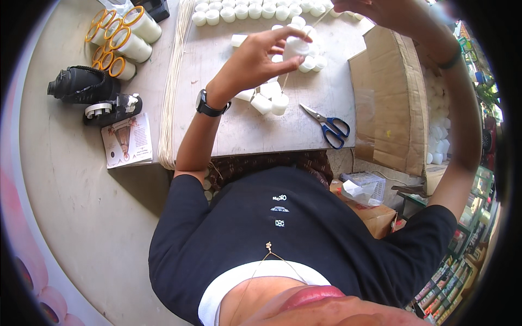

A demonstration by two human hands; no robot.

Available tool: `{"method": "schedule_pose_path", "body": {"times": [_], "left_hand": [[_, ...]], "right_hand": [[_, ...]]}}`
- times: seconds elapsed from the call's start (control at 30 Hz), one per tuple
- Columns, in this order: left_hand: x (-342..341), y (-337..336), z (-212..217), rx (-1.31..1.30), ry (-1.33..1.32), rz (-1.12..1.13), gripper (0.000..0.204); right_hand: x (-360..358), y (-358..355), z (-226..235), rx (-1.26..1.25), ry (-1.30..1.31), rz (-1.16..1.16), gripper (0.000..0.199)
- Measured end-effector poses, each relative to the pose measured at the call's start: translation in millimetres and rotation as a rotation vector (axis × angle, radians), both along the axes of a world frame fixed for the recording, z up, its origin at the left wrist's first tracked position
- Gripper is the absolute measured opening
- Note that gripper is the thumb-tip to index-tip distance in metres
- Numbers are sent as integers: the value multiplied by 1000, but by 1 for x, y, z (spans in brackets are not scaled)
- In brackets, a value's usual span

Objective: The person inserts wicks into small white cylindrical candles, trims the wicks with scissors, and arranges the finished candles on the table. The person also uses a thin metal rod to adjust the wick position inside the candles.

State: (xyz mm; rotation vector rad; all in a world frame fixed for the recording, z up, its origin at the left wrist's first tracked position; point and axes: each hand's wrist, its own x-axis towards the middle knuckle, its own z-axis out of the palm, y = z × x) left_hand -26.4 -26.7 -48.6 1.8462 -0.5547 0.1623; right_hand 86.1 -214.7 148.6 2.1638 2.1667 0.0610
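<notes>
My left hand (263, 57) grips a small white candle (294, 49) between thumb and fingers, above the table. A pale wick (322, 22) runs from this candle up toward my right hand (375, 10), and a further length hangs below it. My right hand is raised at the top edge, its fingertips closed at the wick's end and partly cut off by the frame. Several loose white candles (262, 103) lie on the table just under my left hand. Scissors with blue handles (331, 127) rest slightly spread near the table's front edge.
Rows of white candles (239, 11) stand at the back. A bundle of long wicks (173, 81) lies along the left. Farther left are white cylinders with orange rings (120, 38), a black tape dispenser (111, 108) and a booklet (128, 140). A cardboard box (389, 98) stands right.
</notes>
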Motion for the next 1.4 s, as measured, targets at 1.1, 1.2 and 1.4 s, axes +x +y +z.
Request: {"method": "schedule_pose_path", "body": {"times": [1.1,1.2,1.4], "left_hand": [[-19,14,-48,-711,504,29,24],[-28,8,-47,-688,495,76,24],[-39,6,-30,-578,645,177,23]], "right_hand": [[-55,-19,-85,-361,475,-253,14],[-65,-14,-68,-218,754,-494,15],[-73,-18,-70,-280,759,-223,17]]}}
